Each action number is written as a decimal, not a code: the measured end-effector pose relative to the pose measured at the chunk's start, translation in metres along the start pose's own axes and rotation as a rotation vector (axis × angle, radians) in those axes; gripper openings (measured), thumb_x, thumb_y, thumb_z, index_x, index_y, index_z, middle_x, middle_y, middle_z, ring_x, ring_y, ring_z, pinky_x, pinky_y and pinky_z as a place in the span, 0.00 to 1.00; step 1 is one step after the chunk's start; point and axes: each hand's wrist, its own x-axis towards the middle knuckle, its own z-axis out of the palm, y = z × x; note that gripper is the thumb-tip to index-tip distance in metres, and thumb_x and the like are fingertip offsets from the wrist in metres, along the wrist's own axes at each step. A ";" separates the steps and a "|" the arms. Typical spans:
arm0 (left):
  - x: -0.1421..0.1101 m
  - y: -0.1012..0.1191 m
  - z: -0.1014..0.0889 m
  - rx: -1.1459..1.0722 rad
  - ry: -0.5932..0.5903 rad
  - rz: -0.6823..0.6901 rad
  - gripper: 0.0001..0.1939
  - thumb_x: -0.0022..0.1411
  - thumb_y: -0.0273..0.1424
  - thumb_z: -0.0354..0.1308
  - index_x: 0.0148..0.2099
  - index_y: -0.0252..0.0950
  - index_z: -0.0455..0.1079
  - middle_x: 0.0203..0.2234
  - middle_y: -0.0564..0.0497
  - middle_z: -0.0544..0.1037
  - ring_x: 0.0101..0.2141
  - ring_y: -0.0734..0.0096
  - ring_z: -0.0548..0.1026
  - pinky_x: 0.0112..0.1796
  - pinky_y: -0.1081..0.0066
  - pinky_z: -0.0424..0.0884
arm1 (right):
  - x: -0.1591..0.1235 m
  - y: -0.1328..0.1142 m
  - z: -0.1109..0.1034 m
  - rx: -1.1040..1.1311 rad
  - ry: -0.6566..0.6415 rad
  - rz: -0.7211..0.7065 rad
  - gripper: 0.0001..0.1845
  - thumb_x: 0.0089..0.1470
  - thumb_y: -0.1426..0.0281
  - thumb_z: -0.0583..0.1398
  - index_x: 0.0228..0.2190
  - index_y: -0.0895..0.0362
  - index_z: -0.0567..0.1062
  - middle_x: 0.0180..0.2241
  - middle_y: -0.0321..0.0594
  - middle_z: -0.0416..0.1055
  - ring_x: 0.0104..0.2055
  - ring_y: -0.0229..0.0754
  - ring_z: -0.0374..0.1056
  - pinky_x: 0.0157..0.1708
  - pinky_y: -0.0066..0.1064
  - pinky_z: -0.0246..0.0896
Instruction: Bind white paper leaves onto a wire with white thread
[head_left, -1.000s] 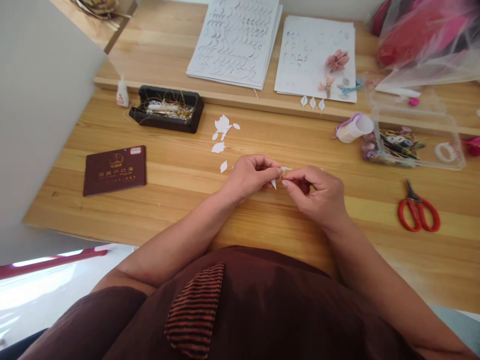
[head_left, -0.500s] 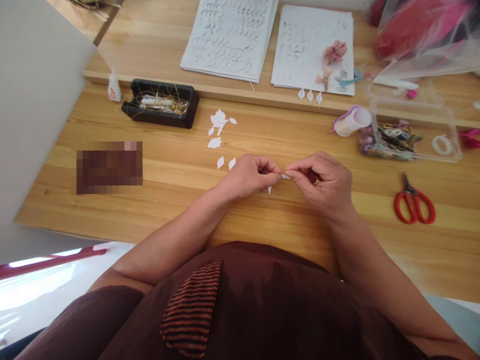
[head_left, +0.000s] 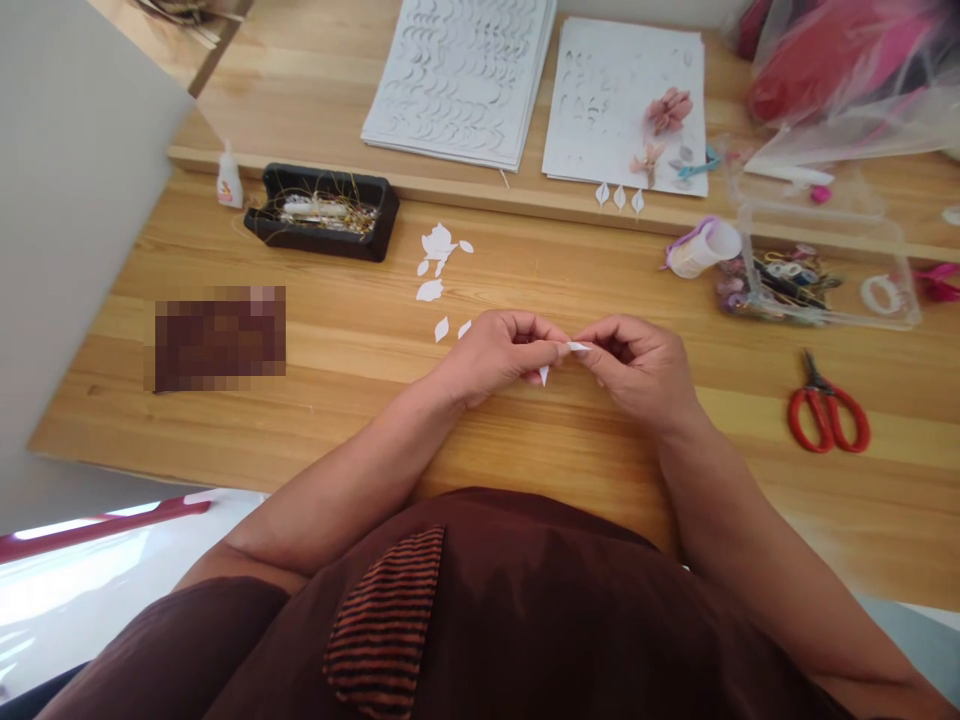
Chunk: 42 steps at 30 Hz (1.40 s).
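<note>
Between my fingertips is a small white petal-shaped cutout (head_left: 577,346), seen nearly edge-on. My left hand (head_left: 510,355) pinches its left end, thumb against forefinger. On the other side my right hand (head_left: 637,365) grips it with thumb and fingers closed. A second white pointed piece (head_left: 544,375) pokes out below my left fingers; whether it is held or lies on the table I cannot tell. Left of my hands, loose white cutouts (head_left: 441,329) lie on the wood, one partly behind my left hand. Farther back sits a small heap of white petal cutouts (head_left: 437,242).
Red-handled scissors (head_left: 829,405) lie at right. Behind them stand a clear plastic box (head_left: 904,300) of supplies and a white roll (head_left: 705,247). A black tray (head_left: 382,215) and glue bottle (head_left: 229,180) stand back left. Paper sheets (head_left: 457,90) and three leaf cutouts (head_left: 619,197) rest on the ledge.
My right hand has shifted slightly down and left, closer to my left hand. More of the white cutout shows between my fingertips now.
</note>
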 end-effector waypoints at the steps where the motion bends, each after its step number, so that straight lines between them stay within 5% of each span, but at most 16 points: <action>1: 0.001 0.000 0.000 -0.010 0.023 0.014 0.06 0.55 0.28 0.69 0.31 0.31 0.76 0.23 0.54 0.77 0.19 0.83 0.70 0.24 0.78 0.68 | -0.001 -0.001 0.001 -0.016 -0.004 -0.006 0.05 0.55 0.66 0.68 0.29 0.53 0.80 0.25 0.34 0.75 0.24 0.36 0.62 0.24 0.31 0.56; 10: 0.004 -0.003 -0.002 0.110 0.186 0.042 0.07 0.56 0.29 0.68 0.32 0.33 0.73 0.19 0.56 0.75 0.18 0.81 0.71 0.22 0.78 0.66 | -0.011 -0.012 0.005 -0.275 0.054 -0.222 0.02 0.56 0.70 0.66 0.30 0.53 0.80 0.23 0.33 0.73 0.21 0.34 0.59 0.22 0.30 0.55; 21: 0.000 0.000 0.001 0.303 0.136 -0.014 0.05 0.55 0.29 0.68 0.32 0.33 0.75 0.17 0.56 0.74 0.19 0.80 0.69 0.23 0.79 0.63 | -0.007 -0.012 -0.001 -0.399 0.132 -0.399 0.03 0.58 0.72 0.66 0.32 0.53 0.80 0.26 0.35 0.74 0.24 0.36 0.64 0.25 0.32 0.58; 34: -0.001 0.002 0.002 0.142 -0.012 -0.127 0.03 0.54 0.24 0.66 0.29 0.32 0.75 0.20 0.55 0.75 0.19 0.83 0.70 0.23 0.79 0.68 | -0.003 -0.004 -0.006 -0.238 0.114 -0.249 0.02 0.58 0.68 0.69 0.32 0.51 0.82 0.29 0.36 0.78 0.27 0.38 0.67 0.29 0.34 0.62; 42: 0.001 0.000 0.000 -0.025 0.035 -0.042 0.04 0.53 0.26 0.68 0.30 0.31 0.76 0.22 0.54 0.77 0.18 0.84 0.69 0.22 0.79 0.66 | -0.003 0.001 0.001 -0.035 0.023 -0.087 0.03 0.57 0.68 0.68 0.32 0.52 0.81 0.28 0.35 0.78 0.26 0.37 0.67 0.26 0.31 0.61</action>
